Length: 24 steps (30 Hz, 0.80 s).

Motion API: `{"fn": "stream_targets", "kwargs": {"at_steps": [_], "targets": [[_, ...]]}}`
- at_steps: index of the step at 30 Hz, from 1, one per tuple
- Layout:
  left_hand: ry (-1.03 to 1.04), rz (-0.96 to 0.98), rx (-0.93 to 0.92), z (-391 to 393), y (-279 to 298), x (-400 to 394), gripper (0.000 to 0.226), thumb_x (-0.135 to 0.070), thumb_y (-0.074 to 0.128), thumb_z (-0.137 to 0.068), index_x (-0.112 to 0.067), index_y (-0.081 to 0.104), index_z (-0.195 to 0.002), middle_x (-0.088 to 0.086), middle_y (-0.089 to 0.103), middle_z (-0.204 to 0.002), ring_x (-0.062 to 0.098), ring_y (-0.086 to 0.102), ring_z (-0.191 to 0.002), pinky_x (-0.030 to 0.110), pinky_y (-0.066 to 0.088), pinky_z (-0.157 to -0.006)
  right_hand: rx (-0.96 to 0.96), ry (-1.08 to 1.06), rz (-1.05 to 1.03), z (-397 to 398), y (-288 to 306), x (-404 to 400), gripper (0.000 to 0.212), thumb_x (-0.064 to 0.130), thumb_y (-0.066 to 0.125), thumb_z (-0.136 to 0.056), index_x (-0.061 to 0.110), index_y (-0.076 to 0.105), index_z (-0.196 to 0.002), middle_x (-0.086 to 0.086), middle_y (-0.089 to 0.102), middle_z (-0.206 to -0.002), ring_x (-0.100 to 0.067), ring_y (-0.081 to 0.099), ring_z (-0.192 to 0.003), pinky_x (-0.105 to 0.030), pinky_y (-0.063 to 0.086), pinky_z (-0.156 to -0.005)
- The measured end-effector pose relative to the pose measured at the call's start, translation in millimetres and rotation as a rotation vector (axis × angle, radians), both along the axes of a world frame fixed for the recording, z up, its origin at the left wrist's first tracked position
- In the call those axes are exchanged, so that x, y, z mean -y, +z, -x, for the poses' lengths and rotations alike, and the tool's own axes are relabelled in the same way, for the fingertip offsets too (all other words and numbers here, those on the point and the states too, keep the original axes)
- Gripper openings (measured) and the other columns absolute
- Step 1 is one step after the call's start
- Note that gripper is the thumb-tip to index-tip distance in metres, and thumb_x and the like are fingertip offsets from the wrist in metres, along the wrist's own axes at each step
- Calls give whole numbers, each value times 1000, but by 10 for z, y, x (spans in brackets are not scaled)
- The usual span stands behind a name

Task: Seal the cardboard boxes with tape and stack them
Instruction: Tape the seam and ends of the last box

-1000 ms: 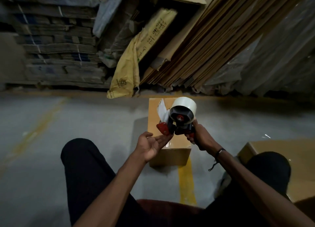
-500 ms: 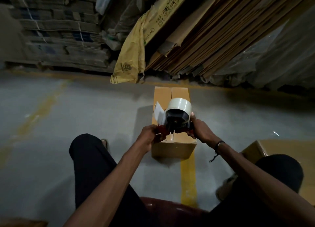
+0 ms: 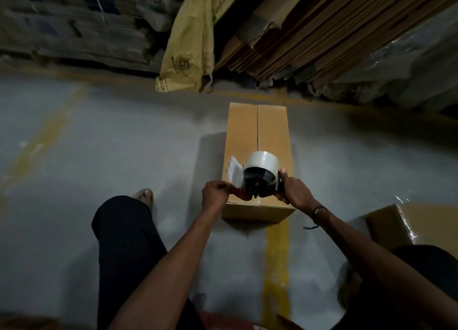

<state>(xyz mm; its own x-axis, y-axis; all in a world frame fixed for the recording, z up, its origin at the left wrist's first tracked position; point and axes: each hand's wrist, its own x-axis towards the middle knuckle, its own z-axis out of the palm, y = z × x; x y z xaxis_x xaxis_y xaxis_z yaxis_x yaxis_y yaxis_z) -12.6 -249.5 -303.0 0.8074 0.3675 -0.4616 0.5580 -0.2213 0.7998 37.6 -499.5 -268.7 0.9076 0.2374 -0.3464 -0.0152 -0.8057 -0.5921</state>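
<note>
1. Gripping the tape dispenser [image 3: 260,178] by its handle, the right hand [image 3: 295,193] held it over the cardboard box [image 3: 257,136] on the floor; the left hand [image 3: 214,197] pinched the tape end.
2. Judging by its bare centre seam, sealing and stacking remained.

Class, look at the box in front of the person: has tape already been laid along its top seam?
No: the seam of the box lies bare, with the tape dispenser only at its near end.
</note>
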Motion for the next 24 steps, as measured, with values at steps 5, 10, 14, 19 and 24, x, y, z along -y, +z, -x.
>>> {"fn": "stream_targets", "kwargs": {"at_steps": [5, 10, 14, 19, 24], "targets": [[104, -106, -97, 169, -548, -536, 30, -48, 85, -79, -22, 79, -66, 1, 74, -69, 22, 71, -72, 32, 52, -65, -109, -87, 94, -140, -548, 471, 93, 78, 5, -87, 10, 61, -119, -20, 70, -80, -39, 65, -72, -51, 55, -76], [60, -118, -198, 135, -969, -538, 33, -66, 75, -70, -34, 80, -71, -4, 76, -79, 23, 72, -81, 33, 56, -72, -116, -152, 146, -122, -806, 549, 78, 59, 12, -103, 0, 63, -108, -14, 67, -75, -36, 65, -72, -49, 55, -76], [65, -155, -244, 100, -1010, -490, 34, -62, 77, -78, -28, 81, -78, 0, 74, -80, 26, 70, -81, 33, 52, -72, -148, -154, 205, -176, -998, 556, 64, 50, 20, -107, 2, 62, -98, -16, 67, -79, -37, 66, -76, -46, 54, -75], [68, -180, -286, 86, -1085, -431, 36, -58, 76, -83, -22, 80, -80, 1, 74, -85, 28, 67, -89, 41, 54, -89, -246, -58, 56, -202, -1474, 770, 81, 13, 76, -88, 3, 24, -150, -21, 66, -68, -36, 57, -53, -38, 42, -47], [64, -207, -314, 86, -1178, -397, 39, -60, 74, -81, -22, 81, -90, 8, 75, -101, 34, 67, -100, 44, 54, -93, -131, 135, 60, -193, -1701, 871, 120, 2, 93, -64, 6, 14, -154, -23, 60, -63, -37, 53, -43, -34, 37, -38]]}}
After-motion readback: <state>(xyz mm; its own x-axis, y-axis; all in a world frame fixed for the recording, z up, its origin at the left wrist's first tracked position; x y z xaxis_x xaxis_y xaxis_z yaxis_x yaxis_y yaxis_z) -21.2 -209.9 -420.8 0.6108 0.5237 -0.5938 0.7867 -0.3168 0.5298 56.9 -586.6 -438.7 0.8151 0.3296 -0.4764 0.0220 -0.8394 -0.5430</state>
